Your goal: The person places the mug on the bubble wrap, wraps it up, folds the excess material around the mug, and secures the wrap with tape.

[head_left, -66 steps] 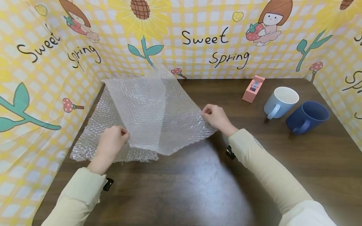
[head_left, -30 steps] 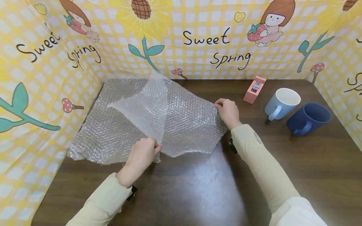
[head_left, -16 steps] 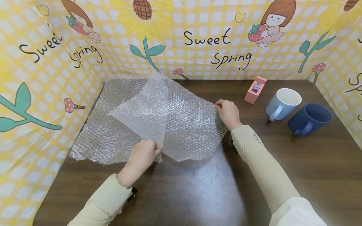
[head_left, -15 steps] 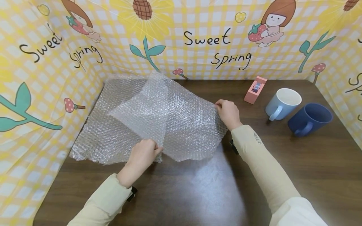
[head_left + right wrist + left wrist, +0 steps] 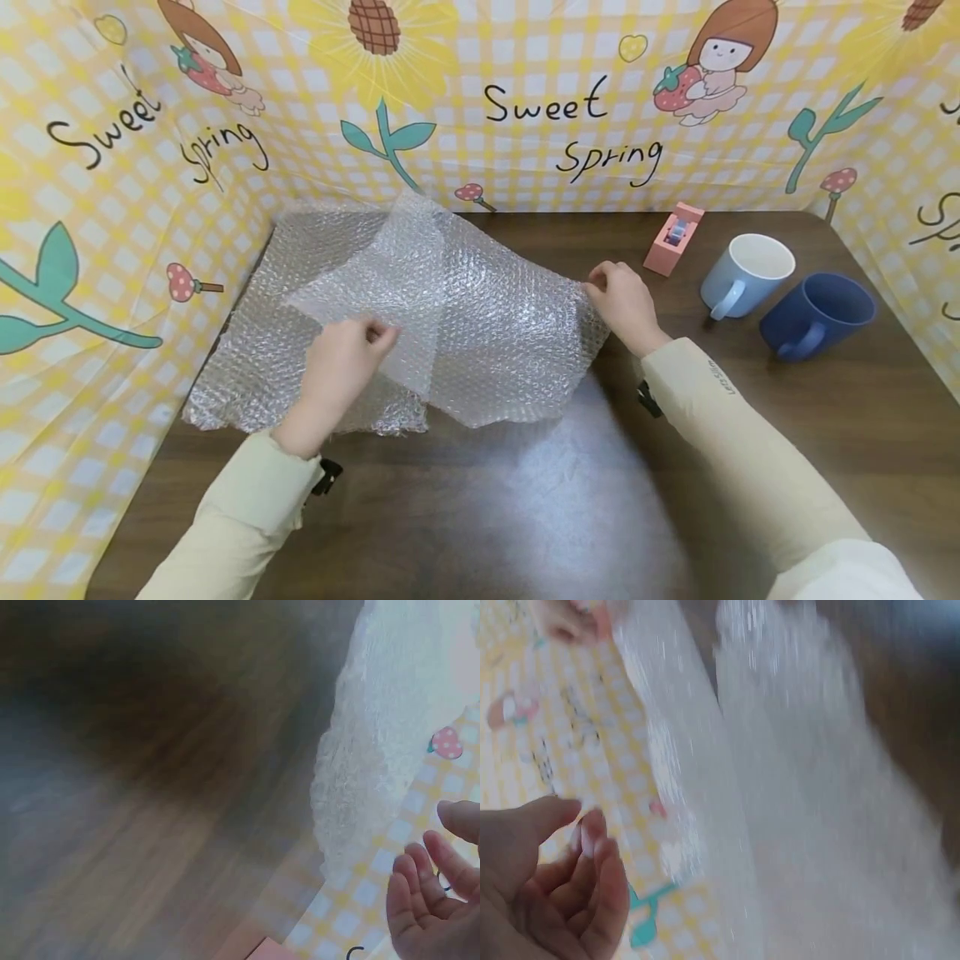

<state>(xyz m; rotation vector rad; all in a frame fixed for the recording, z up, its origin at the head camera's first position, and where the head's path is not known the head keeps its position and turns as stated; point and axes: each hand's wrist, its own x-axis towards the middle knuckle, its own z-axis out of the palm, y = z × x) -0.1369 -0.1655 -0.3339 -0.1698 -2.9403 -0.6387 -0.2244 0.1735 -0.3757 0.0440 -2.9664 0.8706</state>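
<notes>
Clear bubble wrap (image 5: 510,333) spreads across the left and middle of the table, one layer lying askew over another. I cannot tell whether it is one folded sheet or two. My left hand (image 5: 337,371) hovers over the wrap's left half with loosely bent fingers. In the left wrist view, nothing is between that hand's thumb and fingers (image 5: 604,900). At the wrap's right corner is my right hand (image 5: 626,304). The right wrist view shows its thumb and fingers (image 5: 409,892) apart, with the wrap's edge (image 5: 345,787) beside them and not held.
A pink tape dispenser (image 5: 672,239) stands at the back right. Right of it are a light blue mug (image 5: 731,279) and a dark blue mug (image 5: 795,321) on the brown wooden table (image 5: 525,525). Yellow checked cloth (image 5: 525,50) walls the back and sides.
Both hands pulled the upper layer rightward and laid it down. Since half a second ago both have let go; the left moved left and up, the right slightly right.
</notes>
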